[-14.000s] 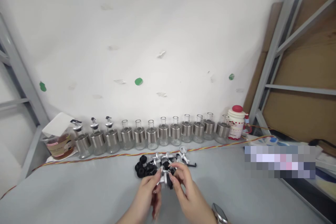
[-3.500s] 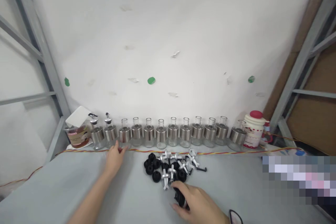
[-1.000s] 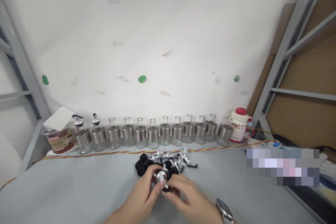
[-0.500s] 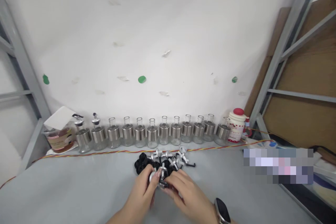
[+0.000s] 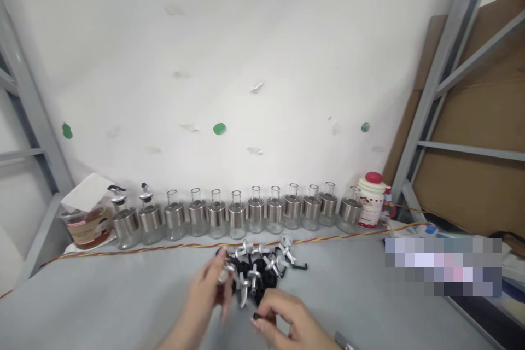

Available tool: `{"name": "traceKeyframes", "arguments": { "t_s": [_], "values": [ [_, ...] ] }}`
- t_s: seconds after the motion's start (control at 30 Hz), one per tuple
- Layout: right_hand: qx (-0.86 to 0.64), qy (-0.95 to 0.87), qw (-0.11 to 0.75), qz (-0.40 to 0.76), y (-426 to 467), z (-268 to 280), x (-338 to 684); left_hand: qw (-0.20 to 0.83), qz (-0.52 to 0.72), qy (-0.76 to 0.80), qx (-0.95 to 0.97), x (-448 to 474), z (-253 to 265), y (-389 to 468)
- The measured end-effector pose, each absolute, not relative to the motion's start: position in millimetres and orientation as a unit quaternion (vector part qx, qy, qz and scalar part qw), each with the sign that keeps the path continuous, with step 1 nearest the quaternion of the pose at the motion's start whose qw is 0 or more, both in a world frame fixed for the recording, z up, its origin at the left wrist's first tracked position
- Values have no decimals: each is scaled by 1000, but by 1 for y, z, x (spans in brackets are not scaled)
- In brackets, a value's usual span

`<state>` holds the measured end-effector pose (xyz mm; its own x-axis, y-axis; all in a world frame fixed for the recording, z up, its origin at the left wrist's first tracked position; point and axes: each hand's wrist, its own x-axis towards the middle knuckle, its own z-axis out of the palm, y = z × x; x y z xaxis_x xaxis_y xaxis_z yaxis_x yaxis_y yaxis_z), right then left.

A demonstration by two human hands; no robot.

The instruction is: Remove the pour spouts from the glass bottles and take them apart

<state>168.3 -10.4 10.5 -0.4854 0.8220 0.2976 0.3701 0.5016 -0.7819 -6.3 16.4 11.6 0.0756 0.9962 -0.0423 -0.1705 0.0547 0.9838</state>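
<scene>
My left hand (image 5: 207, 287), blurred by motion, is closed round a silver pourer spout (image 5: 225, 272) at the left side of a pile of parts. Lower and to the right, my right hand (image 5: 287, 314) pinches a small black piece (image 5: 257, 316) between thumb and fingertips; most of that piece is hidden. Between and beyond the hands lie several loose silver pourer spouts (image 5: 254, 278) mixed with black round parts (image 5: 269, 280). A thin black lever (image 5: 300, 267) sticks out at the pile's right edge.
Along the wall stands a row of glass bottles (image 5: 237, 213) with steel sleeves; the two leftmost carry pourer tops (image 5: 145, 192). A twisted red-yellow wire (image 5: 172, 249) crosses before them. A tub (image 5: 88, 229) stands left, a white jar (image 5: 369, 202) right. Metal posts flank the table.
My hands have moved apart: the left went left with the silver spout, the right came down towards me with the small black piece. More of the pile shows between them.
</scene>
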Motion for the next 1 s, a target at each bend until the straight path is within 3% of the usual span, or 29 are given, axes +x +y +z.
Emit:
{"name": "traceKeyframes", "arguments": {
  "t_s": [0.17,0.4,0.57,0.77,1.0],
  "values": [
    [-451,-774,366,252,9,1,180,525,614,474,350,-35,23,33],
    [-496,-747,393,205,35,-26,190,581,561,492,326,-11,4,32],
    [-501,-740,418,165,29,-16,190,590,547,467,367,0,-4,26],
    [-414,-832,366,45,4,0,175,625,474,410,466,10,-11,13],
    [-386,-853,351,-3,-3,2,173,649,401,378,525,18,-22,2]
  ]
}}
